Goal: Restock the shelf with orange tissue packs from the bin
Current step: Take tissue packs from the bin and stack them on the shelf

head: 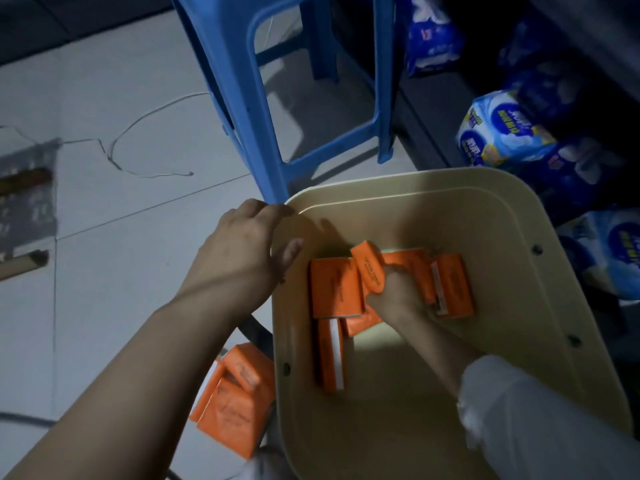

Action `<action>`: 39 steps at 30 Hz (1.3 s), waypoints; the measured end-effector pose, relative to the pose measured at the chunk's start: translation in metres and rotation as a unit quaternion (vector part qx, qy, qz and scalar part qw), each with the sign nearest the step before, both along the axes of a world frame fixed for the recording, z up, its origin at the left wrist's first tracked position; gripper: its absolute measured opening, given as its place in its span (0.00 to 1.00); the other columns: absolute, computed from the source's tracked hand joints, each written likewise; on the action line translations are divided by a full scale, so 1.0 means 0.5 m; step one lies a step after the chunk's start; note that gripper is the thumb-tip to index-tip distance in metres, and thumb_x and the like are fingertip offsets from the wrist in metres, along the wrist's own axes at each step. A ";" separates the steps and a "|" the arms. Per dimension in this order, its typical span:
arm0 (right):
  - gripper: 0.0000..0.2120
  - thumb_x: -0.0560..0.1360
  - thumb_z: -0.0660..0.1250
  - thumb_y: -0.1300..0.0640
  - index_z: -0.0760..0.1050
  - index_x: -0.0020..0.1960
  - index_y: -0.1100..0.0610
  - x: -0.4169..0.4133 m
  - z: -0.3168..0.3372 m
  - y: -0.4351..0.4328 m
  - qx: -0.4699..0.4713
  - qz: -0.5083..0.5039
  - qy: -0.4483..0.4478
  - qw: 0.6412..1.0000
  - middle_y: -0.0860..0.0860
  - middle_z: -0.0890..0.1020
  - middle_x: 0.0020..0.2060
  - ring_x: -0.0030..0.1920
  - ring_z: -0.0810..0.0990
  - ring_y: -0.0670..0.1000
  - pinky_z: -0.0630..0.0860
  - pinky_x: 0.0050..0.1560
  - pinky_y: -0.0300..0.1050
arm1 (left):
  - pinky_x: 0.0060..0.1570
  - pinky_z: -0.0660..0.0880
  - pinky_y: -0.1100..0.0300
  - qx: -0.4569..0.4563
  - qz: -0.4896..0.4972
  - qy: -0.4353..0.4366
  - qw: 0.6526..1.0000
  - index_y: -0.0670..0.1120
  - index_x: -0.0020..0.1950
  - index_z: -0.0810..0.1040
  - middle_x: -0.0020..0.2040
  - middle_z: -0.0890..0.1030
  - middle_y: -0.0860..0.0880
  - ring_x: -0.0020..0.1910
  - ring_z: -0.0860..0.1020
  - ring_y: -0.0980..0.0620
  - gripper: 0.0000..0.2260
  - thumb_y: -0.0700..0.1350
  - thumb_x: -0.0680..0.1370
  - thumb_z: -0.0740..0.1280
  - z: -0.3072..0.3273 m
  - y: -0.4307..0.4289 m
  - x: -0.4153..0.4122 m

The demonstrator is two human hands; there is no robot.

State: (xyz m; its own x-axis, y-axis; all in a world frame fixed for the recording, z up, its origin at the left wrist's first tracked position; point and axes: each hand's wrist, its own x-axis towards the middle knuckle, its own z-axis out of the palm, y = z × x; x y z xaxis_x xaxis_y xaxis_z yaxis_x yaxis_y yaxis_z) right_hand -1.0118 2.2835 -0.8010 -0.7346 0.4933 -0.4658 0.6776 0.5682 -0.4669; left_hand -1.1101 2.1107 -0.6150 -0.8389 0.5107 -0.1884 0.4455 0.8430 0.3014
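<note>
A beige plastic bin (491,237) stands on the floor, with several orange tissue packs (335,289) lying on its bottom. My right hand (394,292) reaches down inside the bin and grips one orange pack (369,268), tilted up above the others. My left hand (249,244) holds the bin's left rim, thumb inside the wall and fingers over the edge. More orange packs (232,400) lie outside the bin on the floor at its left. The shelf (433,133) at the right holds blue packages.
A blue plastic stool (277,81) stands on the tiled floor just behind the bin. Blue and white packaged goods (502,136) fill the dark low shelf at the right. A thin white cord (138,126) loops across the floor at the left.
</note>
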 end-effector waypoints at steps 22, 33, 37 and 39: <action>0.27 0.65 0.75 0.49 0.71 0.61 0.48 -0.049 0.309 0.098 -0.396 -0.037 0.217 0.891 0.50 0.76 0.62 0.56 0.77 0.46 0.74 0.51 0.39 | 0.42 0.74 0.65 0.282 0.135 -0.001 0.950 0.51 0.54 0.68 0.51 0.79 0.52 0.47 0.78 0.54 0.18 0.50 0.70 0.74 0.052 0.031 0.003; 0.17 0.76 0.66 0.58 0.72 0.63 0.61 0.000 0.017 -0.022 -0.348 -0.149 -0.013 0.926 0.47 0.75 0.36 0.35 0.73 0.43 0.67 0.25 0.28 | 0.33 0.71 0.79 0.261 0.147 -0.027 0.954 0.48 0.56 0.70 0.50 0.77 0.57 0.42 0.77 0.63 0.19 0.52 0.71 0.72 0.031 0.007 -0.016; 0.18 0.75 0.67 0.59 0.71 0.63 0.63 0.000 -0.008 -0.054 -0.319 -0.151 -0.052 0.934 0.53 0.77 0.49 0.44 0.76 0.47 0.72 0.41 0.37 | 0.35 0.72 0.72 0.240 0.138 -0.017 0.961 0.51 0.54 0.67 0.48 0.76 0.57 0.43 0.77 0.60 0.20 0.54 0.70 0.73 0.030 0.004 -0.011; 0.19 0.74 0.67 0.60 0.71 0.63 0.63 -0.006 -0.011 -0.063 -0.303 -0.163 -0.057 0.937 0.56 0.73 0.60 0.53 0.77 0.53 0.74 0.52 0.44 | 0.36 0.70 0.71 0.233 0.131 -0.017 0.963 0.52 0.53 0.67 0.46 0.74 0.58 0.41 0.75 0.62 0.20 0.55 0.69 0.73 0.033 0.002 -0.008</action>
